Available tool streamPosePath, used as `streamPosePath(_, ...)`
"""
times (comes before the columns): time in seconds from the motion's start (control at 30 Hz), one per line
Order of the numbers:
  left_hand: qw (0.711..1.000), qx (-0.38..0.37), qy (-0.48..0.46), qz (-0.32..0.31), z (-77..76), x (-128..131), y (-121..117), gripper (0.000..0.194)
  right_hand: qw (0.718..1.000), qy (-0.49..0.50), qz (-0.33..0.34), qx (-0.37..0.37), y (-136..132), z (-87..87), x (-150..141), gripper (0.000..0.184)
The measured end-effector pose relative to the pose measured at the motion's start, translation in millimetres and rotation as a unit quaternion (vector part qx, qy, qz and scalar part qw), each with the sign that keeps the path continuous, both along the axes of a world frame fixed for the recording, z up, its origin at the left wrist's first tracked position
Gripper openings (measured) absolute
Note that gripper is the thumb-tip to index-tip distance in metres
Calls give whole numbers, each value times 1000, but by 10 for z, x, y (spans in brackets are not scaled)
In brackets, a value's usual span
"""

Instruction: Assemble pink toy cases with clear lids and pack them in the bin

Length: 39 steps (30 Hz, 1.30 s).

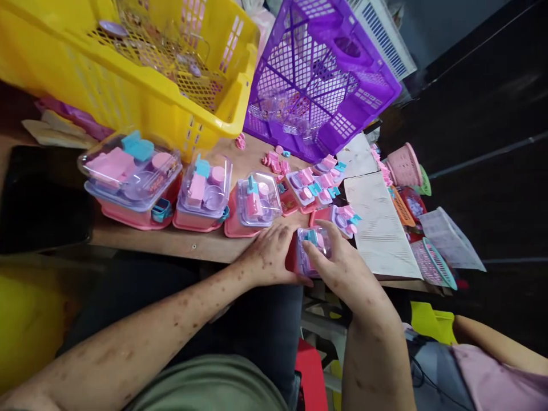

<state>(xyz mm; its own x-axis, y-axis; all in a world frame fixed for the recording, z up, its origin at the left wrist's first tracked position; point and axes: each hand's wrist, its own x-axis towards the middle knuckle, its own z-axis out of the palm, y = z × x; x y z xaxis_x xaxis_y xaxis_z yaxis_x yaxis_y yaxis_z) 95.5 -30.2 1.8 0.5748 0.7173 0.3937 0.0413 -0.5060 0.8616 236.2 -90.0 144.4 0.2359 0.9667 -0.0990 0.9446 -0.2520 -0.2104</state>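
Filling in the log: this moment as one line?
left hand: holding box | right hand: gripping its clear lid | nearby: lidded boxes, yellow basket

Boxes (pixel 253 201) along table (pixel 205 249), crates (pixel 171 94) behind, cardboard (pixel 383 228) right.

The box (pixel 303 264) is small, with a reddish-pink body, a lilac upper part and a clear cover (pixel 325 240). Pale blue and pink pieces show through the cover. It sits at the table's (pixel 209 245) front edge, its top turned toward the camera, its sides partly hidden.
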Motion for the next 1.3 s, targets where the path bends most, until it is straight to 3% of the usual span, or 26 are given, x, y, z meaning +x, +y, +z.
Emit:
streamPosePath(0.2,1000,4,15,5,-6,12,4,116,997,-54,-12,-45,74,-9,-27,67)
streamPosePath(0.53,1000,-4,27,-5,-44,45,19,115,998,-59,-9,7,63,-110,-27,62)
streamPosePath(0.97,999,2,38,8,-19,46,6,117,993,-112,-37,18,53,-158,-164,61)
streamPosePath(1.13,999,-13,46,11,-7,35,-3,109,991,-121,-54,35,29,-222,-175,61)
streamPosePath(1.3,999,-9,49,9,30,16,-5,114,996,-83,-19,26,-5,-167,-68,62)
